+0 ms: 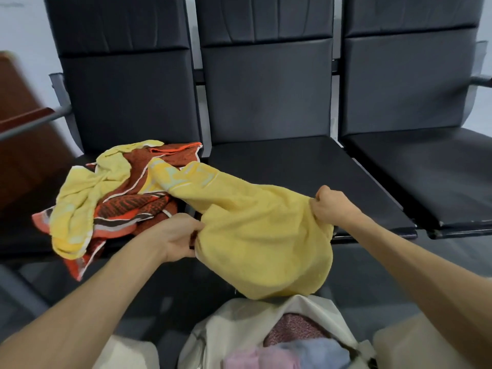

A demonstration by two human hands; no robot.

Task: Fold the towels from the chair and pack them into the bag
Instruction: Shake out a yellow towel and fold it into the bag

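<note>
- Yellow towel (255, 235) is held stretched over the middle seat's front edge, its far end trailing onto the pile; spread so edges can be found for folding, by judgement.
- Left hand (178, 238) is closed on its near edge; right hand (330, 206) pinches a bunched corner.
- Remaining towels (111, 198) are heaped on the left chair (127, 102).
- Bag (239, 331) sits open below, already holding towels.

Black padded middle chair (266, 89) dead ahead, matching left chair (127, 97) and right chair (407, 83) flanking it; reddish-brown wooden furniture (24, 155) far to its left, pale wall (21, 27) behind, grey floor (354, 286) beneath.
</note>
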